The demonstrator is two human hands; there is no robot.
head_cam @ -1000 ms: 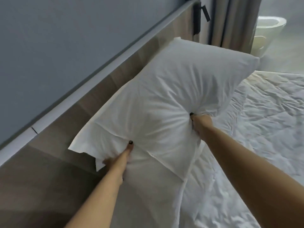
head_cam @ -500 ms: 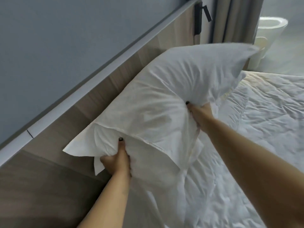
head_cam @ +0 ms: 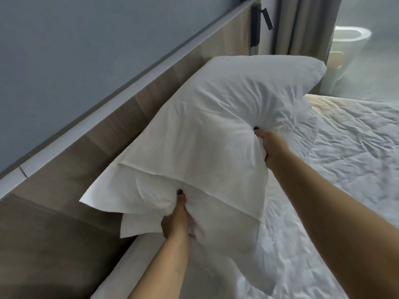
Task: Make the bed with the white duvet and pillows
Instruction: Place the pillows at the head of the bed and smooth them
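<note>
Both hands hold a white pillow up at the head of the bed, beside the wooden headboard.

The bed [head_cam: 345,180] is covered by a creased white duvet [head_cam: 356,147] that reaches its far edge. The headboard [head_cam: 133,117] runs along the bed's left edge, under a grey wall [head_cam: 75,50]. The pillow [head_cam: 216,130] is lifted clear of the duvet, tilted, its far end near the curtain [head_cam: 302,24]. The right hand [head_cam: 269,145] pinches a bunched fold at the pillow's right side. The left hand [head_cam: 178,219] grips the near open end, thumb pressed into the fabric.
</note>
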